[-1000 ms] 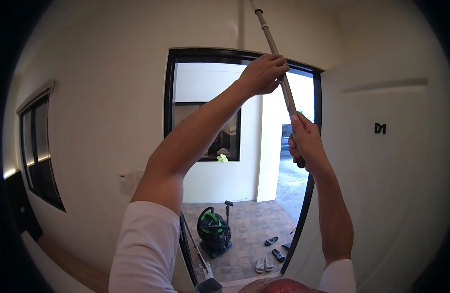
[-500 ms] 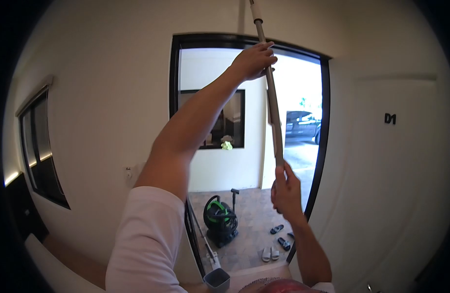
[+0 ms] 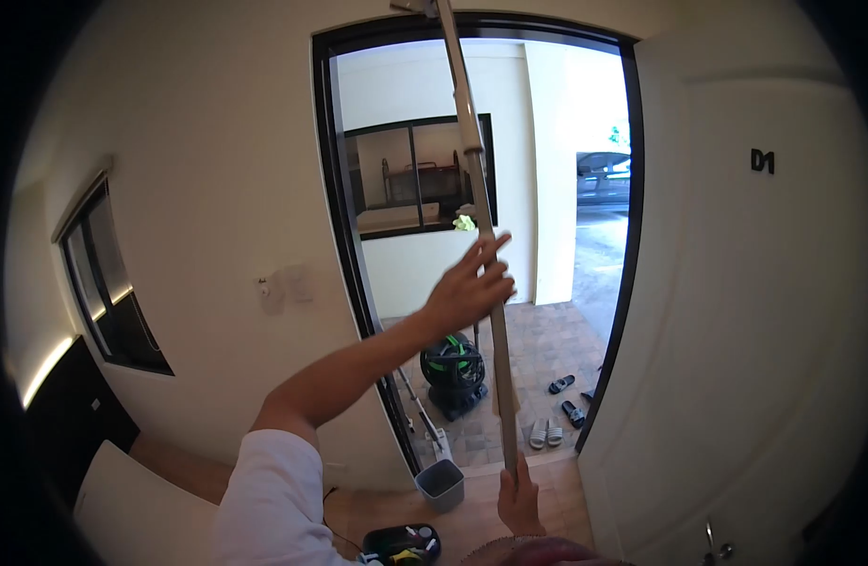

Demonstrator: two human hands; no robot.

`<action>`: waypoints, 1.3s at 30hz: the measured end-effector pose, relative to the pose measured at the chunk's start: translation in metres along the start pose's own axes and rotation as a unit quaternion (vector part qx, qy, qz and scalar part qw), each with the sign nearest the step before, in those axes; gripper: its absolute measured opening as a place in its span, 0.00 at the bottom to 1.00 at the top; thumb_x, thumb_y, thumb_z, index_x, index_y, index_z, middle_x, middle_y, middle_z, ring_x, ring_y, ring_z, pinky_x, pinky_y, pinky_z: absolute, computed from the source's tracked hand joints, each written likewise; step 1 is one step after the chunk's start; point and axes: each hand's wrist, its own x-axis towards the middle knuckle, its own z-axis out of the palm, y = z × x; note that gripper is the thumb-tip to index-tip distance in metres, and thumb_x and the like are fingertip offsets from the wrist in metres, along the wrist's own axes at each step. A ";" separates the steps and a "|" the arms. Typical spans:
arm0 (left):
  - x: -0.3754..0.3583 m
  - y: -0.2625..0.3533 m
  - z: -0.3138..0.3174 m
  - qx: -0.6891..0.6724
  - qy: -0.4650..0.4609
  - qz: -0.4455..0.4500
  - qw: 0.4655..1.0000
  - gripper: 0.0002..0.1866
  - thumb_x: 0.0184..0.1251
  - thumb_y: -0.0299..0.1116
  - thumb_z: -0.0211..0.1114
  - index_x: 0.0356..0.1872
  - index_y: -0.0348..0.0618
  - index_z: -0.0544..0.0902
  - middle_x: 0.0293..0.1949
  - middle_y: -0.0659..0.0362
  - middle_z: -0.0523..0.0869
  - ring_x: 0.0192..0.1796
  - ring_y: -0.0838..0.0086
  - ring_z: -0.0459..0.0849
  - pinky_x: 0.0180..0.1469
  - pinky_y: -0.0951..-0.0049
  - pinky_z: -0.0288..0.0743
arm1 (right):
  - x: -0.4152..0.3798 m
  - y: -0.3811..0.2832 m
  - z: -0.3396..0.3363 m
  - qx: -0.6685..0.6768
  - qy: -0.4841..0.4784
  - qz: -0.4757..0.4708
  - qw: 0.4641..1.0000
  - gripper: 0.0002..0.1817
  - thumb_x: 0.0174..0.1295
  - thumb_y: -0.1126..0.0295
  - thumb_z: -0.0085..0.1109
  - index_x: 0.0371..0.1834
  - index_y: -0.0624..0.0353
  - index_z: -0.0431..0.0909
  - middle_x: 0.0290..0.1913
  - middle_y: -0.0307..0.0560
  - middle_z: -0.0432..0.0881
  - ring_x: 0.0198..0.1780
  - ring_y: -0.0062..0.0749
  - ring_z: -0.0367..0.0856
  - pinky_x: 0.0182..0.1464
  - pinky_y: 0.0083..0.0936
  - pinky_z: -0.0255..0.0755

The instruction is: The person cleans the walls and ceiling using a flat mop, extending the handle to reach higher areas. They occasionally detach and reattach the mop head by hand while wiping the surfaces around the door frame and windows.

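Observation:
A long grey-beige telescopic pole runs upright, slightly tilted, in front of the doorway, its lower end leaning toward me. My left hand wraps loosely round its middle, with one finger sticking out. Lower down, my right hand is closed round the bottom section. At the top of the view, a crosspiece at the pole's far end is partly cut off, so its kind cannot be made out.
Beyond the dark door frame, a black and green vacuum cleaner and several sandals stand on the tiles. A grey bin, a black caddy and a white door marked D1 are nearer.
Both hands have come down with the pole, bringing its upper end into view. The view has tilted lower, showing more of the floor, the bin and the caddy.

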 end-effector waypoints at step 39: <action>0.201 -0.035 -0.079 0.240 0.220 0.133 0.936 0.13 0.60 0.46 0.74 0.42 0.63 0.80 0.41 0.75 0.85 0.45 0.77 0.85 0.47 0.78 0.88 | -0.051 -0.122 -0.235 -0.355 0.323 -0.116 0.870 0.23 0.76 0.71 0.53 0.70 0.69 0.74 0.60 0.65 0.84 0.55 0.54 0.87 0.54 0.35 0.79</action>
